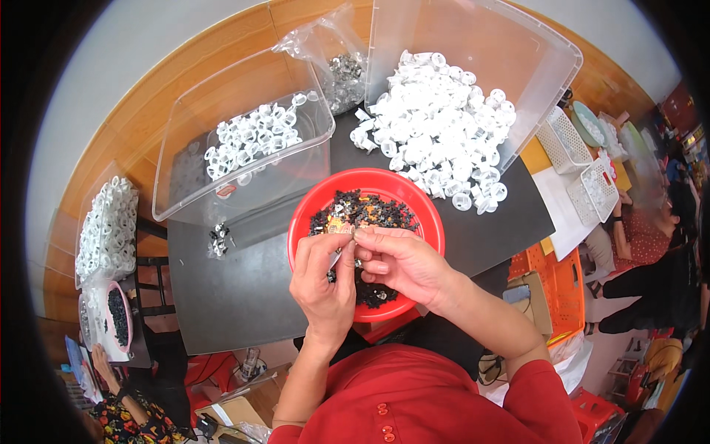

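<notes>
Just beneath the left hand (pixel 323 277) and right hand (pixel 408 268), both pinched on a tiny, mostly hidden piece (pixel 353 237), the red bowl (pixel 433 229) of black parts (pixel 379 212) is best placed to catch any drops.

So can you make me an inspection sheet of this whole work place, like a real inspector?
Surface: dark table, bare along its left front.
Job's things: red basin holding many small dark parts; white parts heaped at a large clear bin; more white parts inside a second clear bin.
Clutter: small clump of pieces on the left; clear bag of small bits at the back.
Hands: left hand and right hand meet at the fingertips above the basin; anything between them is too small to name.
Cables: possibly a dark cord, low left; unclear.
Surroundings: orange crate at right; other people on both sides.
</notes>
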{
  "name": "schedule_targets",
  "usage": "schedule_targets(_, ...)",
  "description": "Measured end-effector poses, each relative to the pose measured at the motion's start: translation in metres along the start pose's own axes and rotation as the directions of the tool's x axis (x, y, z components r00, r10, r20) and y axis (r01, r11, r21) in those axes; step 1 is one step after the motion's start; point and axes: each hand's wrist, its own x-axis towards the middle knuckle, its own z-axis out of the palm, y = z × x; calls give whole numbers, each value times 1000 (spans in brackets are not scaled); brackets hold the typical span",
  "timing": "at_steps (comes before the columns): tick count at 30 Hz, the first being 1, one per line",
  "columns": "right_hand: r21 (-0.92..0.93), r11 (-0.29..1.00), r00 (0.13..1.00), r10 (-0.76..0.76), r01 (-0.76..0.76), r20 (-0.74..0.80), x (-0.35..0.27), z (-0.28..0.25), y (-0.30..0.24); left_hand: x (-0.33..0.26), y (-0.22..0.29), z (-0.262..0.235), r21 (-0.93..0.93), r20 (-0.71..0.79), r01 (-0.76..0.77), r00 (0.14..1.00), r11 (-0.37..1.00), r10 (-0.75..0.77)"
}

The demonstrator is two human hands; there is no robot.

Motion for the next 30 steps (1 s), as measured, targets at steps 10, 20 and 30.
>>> schedule_targets(10,-749,-428,618,-426,505,661,-10,5,-33,13,-11,-17,-15,282,-53,958,998,55)
schedule_targets(20,-751,-411,686,-326,517,650,-12,10,-39,-1,-17,-21,-335,372,374,896,865,-244)
schedule_targets(30,-828,-230,596,-599,511,534,-11,14,1,-6,-11,-19,-709,634,704,649,18,-421)
